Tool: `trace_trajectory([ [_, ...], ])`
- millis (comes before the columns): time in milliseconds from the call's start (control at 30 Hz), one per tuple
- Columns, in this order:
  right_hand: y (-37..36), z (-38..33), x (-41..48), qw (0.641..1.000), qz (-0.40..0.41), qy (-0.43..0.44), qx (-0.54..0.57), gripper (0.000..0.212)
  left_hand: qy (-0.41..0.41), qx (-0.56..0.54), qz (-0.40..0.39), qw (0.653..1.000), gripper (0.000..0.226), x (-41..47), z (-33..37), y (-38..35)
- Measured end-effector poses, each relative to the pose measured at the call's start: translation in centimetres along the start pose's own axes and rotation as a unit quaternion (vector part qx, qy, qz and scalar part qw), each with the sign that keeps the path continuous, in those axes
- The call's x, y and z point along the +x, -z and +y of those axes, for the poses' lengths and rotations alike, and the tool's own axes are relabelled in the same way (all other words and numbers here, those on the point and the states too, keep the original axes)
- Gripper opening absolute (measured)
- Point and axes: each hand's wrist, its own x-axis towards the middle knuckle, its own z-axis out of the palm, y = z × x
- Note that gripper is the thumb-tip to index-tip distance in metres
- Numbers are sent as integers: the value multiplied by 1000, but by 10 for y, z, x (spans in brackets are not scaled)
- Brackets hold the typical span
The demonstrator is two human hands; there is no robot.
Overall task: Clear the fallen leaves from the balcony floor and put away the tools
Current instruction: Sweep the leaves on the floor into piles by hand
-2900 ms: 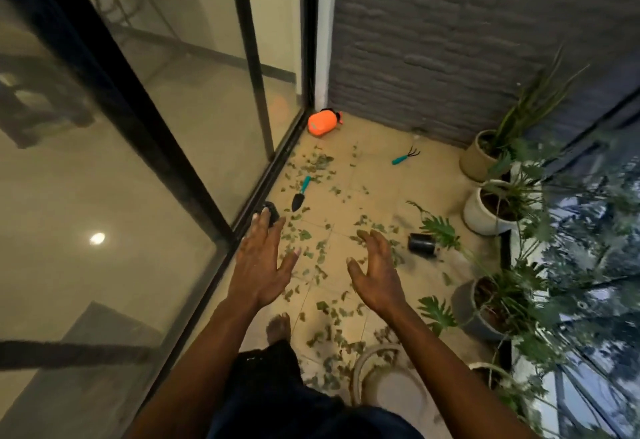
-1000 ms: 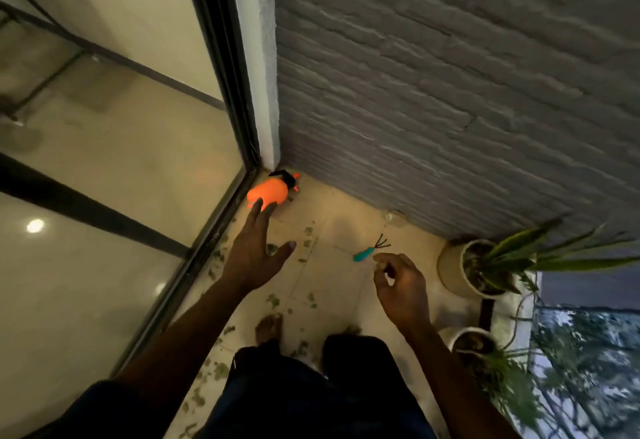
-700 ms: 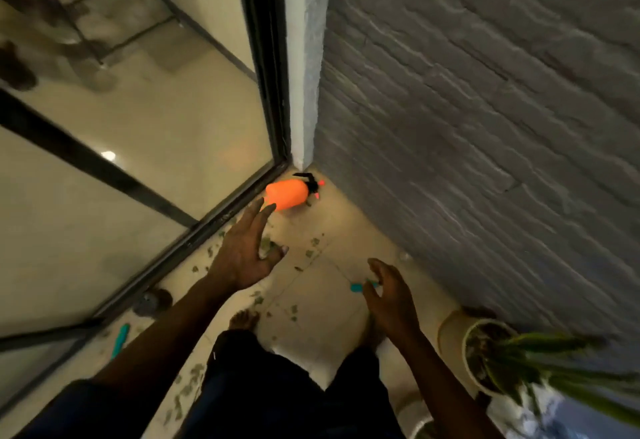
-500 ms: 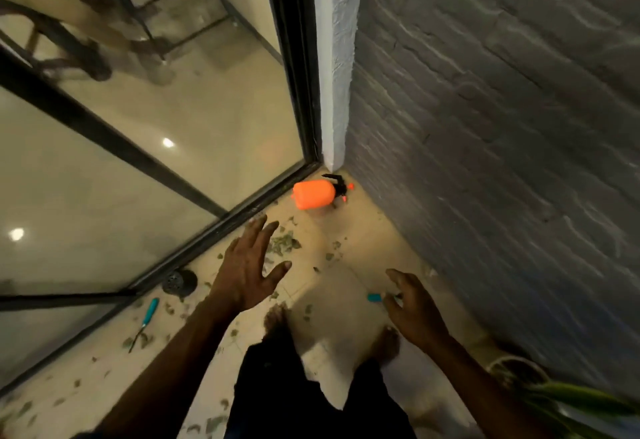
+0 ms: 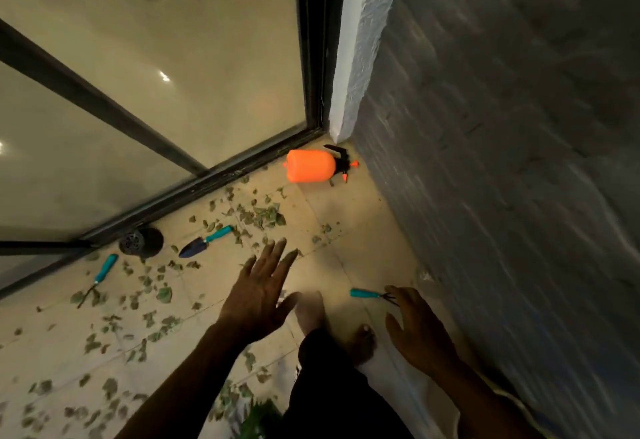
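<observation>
Fallen green leaves (image 5: 260,215) lie scattered over the beige tiled balcony floor (image 5: 349,230), thickest beside the black-framed glass door (image 5: 173,92). Among them lie a teal-handled dark trowel (image 5: 204,245) and a thin teal-handled tool (image 5: 100,274). An orange plastic spray bottle (image 5: 310,165) lies on its side in the corner. The left hand (image 5: 258,296) hovers with fingers spread, empty. The right hand (image 5: 420,331), also spread, is just beside a small teal-handled hand rake (image 5: 370,294); whether they touch is unclear

You see an orange sprayer (image 5: 310,165) with a black head. The trowel (image 5: 204,245), hand rake (image 5: 369,294) and thin-shafted tool (image 5: 104,270) have teal handles. Leaves (image 5: 162,294) are dull green on beige floor tiles (image 5: 346,223). The brick wall (image 5: 502,196) is grey and the door frame (image 5: 313,40) is black.
</observation>
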Motion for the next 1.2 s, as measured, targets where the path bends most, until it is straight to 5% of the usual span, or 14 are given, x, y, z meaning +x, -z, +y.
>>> trace_trajectory([
  [233,-63,88,153,994,-50,62,-68,84,-101,88,-42,990,79,130,-31,-186],
  [367,-117,160,270,984,-14,103,-146,77,-115,135,-132,975,81,209,-42,-304],
  [500,-157,223,369,972,13,124,-200,80,-150,117,-10,982,84,275,-67,-417],
  [700,-185,285,482,946,124,188,-234,76,-300,121,26,946,75,340,-80,-536],
  [833,-189,311,528,929,196,217,-227,74,-304,116,51,944,79,376,-97,-544],
  [1033,-187,332,558,915,271,215,-207,77,-39,105,163,980,85,445,-193,-447],
  [1200,-216,326,566,930,268,146,-206,88,-7,79,256,963,78,440,-228,-406],
])
